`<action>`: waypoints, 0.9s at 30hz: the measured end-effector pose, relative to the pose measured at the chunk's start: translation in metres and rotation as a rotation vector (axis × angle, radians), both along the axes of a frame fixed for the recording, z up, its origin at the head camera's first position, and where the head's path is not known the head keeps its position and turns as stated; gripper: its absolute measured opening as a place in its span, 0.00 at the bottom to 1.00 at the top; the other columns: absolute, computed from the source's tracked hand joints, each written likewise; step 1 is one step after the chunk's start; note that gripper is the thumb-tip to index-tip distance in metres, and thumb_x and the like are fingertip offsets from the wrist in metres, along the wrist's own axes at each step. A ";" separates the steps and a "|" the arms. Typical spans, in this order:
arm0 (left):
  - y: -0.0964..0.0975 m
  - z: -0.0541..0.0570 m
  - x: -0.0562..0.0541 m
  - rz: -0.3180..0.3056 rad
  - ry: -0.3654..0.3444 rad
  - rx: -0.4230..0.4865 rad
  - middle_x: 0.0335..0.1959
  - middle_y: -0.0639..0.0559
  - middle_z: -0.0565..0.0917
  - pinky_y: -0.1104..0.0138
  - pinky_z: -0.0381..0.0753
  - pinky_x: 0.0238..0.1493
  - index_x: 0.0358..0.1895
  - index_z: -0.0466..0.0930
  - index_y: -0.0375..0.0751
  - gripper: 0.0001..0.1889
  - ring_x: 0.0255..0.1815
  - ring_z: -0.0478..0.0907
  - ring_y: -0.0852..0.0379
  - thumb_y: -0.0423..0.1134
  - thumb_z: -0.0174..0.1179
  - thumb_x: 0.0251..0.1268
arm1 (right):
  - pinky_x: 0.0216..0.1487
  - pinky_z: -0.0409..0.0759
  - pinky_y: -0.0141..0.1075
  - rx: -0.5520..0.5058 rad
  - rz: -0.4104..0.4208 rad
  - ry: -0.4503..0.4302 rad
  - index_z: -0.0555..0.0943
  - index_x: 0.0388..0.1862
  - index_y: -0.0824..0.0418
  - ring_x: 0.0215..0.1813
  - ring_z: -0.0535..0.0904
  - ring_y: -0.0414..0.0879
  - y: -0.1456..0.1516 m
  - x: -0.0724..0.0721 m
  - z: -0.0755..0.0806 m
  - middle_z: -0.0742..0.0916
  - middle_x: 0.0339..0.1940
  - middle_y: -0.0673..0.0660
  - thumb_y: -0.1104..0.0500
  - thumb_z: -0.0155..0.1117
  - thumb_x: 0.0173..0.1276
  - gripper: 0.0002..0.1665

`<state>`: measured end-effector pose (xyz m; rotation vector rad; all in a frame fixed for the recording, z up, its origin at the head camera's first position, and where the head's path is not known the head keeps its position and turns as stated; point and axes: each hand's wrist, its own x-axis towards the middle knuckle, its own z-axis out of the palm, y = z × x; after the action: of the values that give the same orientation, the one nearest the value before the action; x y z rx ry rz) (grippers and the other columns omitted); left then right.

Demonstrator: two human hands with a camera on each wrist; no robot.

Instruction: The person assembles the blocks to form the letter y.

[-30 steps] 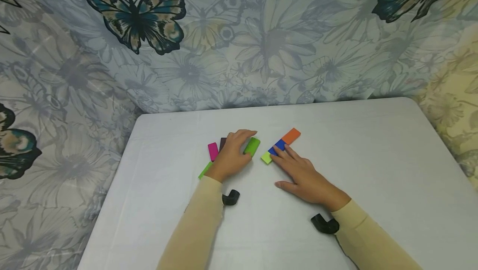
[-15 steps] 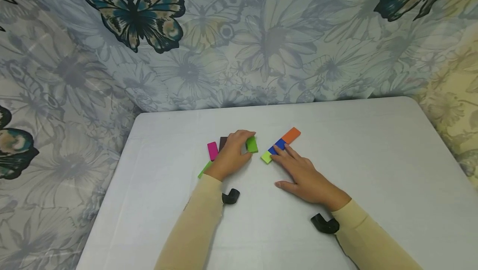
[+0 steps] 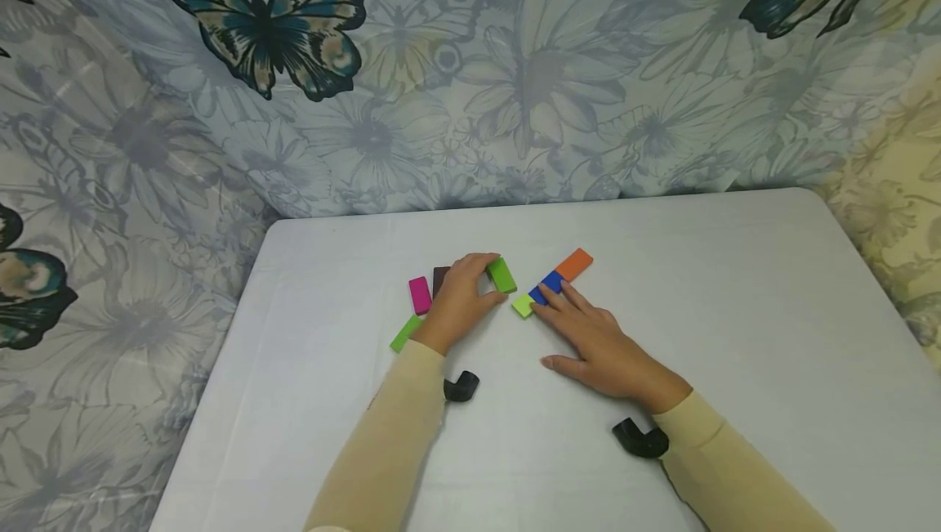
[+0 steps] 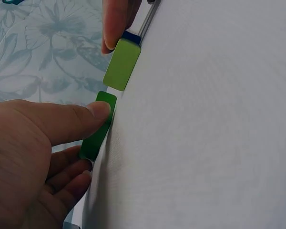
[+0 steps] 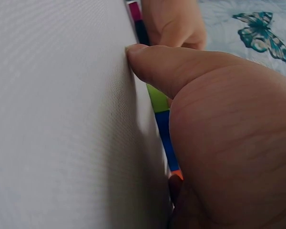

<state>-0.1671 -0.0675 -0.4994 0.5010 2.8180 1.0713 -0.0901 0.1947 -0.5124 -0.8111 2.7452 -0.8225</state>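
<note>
My left hand (image 3: 461, 297) pinches a green block (image 3: 502, 274) between thumb and fingertips. In the left wrist view the thumb lies across this green block (image 4: 92, 143), its end close to the lime block (image 4: 122, 65). A diagonal row on the table is made of a lime block (image 3: 523, 306), a blue block (image 3: 545, 289) and an orange block (image 3: 574, 264). My right hand (image 3: 606, 352) lies palm down, fingers extended, its fingertips on the near edge of the blue and lime blocks. Its thumb points away to the left.
Left of my left hand lie a magenta block (image 3: 420, 295), a dark brown block (image 3: 439, 279) partly behind the hand, and a light green block (image 3: 405, 334). The white table (image 3: 544, 458) meets a curtain (image 3: 515, 131) printed with butterflies at its back edge.
The green block has turned in my left fingers and shifted a little right, nearer the lime block. My right hand and the row have stayed in place.
</note>
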 end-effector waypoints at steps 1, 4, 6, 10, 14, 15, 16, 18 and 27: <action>0.001 0.000 0.000 0.000 0.001 0.000 0.75 0.49 0.77 0.56 0.66 0.79 0.78 0.76 0.43 0.34 0.78 0.69 0.48 0.39 0.77 0.71 | 0.75 0.58 0.69 0.003 0.000 -0.002 0.62 0.90 0.52 0.90 0.38 0.59 0.000 0.000 0.000 0.55 0.91 0.55 0.42 0.72 0.78 0.50; 0.004 -0.001 -0.001 -0.001 0.004 0.002 0.75 0.49 0.77 0.56 0.65 0.79 0.78 0.76 0.44 0.34 0.79 0.69 0.49 0.40 0.77 0.71 | 0.74 0.58 0.70 0.006 0.003 -0.005 0.62 0.90 0.52 0.90 0.38 0.59 0.000 -0.001 0.000 0.55 0.91 0.54 0.42 0.72 0.78 0.50; 0.006 -0.002 -0.001 -0.002 0.009 0.005 0.76 0.49 0.77 0.56 0.65 0.79 0.78 0.76 0.44 0.34 0.79 0.69 0.49 0.40 0.77 0.71 | 0.74 0.59 0.69 0.005 0.006 -0.005 0.61 0.90 0.52 0.90 0.38 0.59 0.001 -0.001 0.000 0.55 0.91 0.54 0.41 0.71 0.78 0.50; 0.009 -0.003 -0.003 -0.004 0.027 0.021 0.75 0.49 0.79 0.57 0.66 0.78 0.76 0.78 0.43 0.33 0.78 0.70 0.49 0.40 0.77 0.71 | 0.74 0.59 0.69 -0.002 0.015 -0.001 0.61 0.91 0.51 0.90 0.37 0.58 0.002 -0.001 -0.001 0.55 0.91 0.54 0.42 0.71 0.79 0.50; 0.009 -0.005 -0.003 -0.013 0.023 0.047 0.74 0.49 0.79 0.59 0.71 0.75 0.75 0.79 0.43 0.32 0.75 0.74 0.51 0.39 0.78 0.70 | 0.74 0.59 0.68 -0.004 0.016 0.001 0.61 0.91 0.51 0.90 0.38 0.58 0.002 -0.001 -0.001 0.55 0.91 0.54 0.42 0.71 0.79 0.50; 0.009 -0.005 -0.003 -0.019 0.016 0.060 0.74 0.49 0.79 0.61 0.73 0.73 0.75 0.79 0.43 0.32 0.73 0.76 0.51 0.38 0.78 0.70 | 0.74 0.59 0.69 -0.006 0.015 0.000 0.61 0.91 0.51 0.90 0.38 0.58 0.002 -0.001 0.000 0.55 0.91 0.54 0.42 0.71 0.79 0.50; 0.008 -0.006 -0.003 -0.026 0.007 0.074 0.74 0.49 0.79 0.63 0.74 0.71 0.76 0.78 0.43 0.32 0.72 0.77 0.52 0.37 0.78 0.70 | 0.73 0.59 0.69 -0.007 0.014 -0.001 0.61 0.91 0.51 0.90 0.38 0.58 0.001 -0.001 0.000 0.55 0.91 0.54 0.42 0.71 0.79 0.50; 0.007 -0.008 -0.003 -0.041 -0.011 0.103 0.74 0.50 0.79 0.67 0.77 0.67 0.77 0.78 0.43 0.33 0.69 0.79 0.54 0.35 0.77 0.70 | 0.73 0.59 0.69 -0.012 0.014 -0.004 0.61 0.91 0.51 0.90 0.37 0.58 0.000 -0.001 0.000 0.55 0.91 0.54 0.42 0.72 0.78 0.50; 0.006 -0.010 -0.002 -0.080 -0.020 0.196 0.75 0.48 0.78 0.73 0.76 0.66 0.78 0.76 0.39 0.33 0.69 0.79 0.56 0.28 0.74 0.71 | 0.74 0.58 0.68 -0.003 0.005 -0.017 0.61 0.91 0.50 0.90 0.37 0.58 0.001 -0.001 -0.001 0.54 0.91 0.54 0.41 0.72 0.78 0.50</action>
<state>-0.1686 -0.0619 -0.5098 0.6093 2.6646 1.3352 -0.0910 0.1957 -0.5133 -0.8081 2.7264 -0.8295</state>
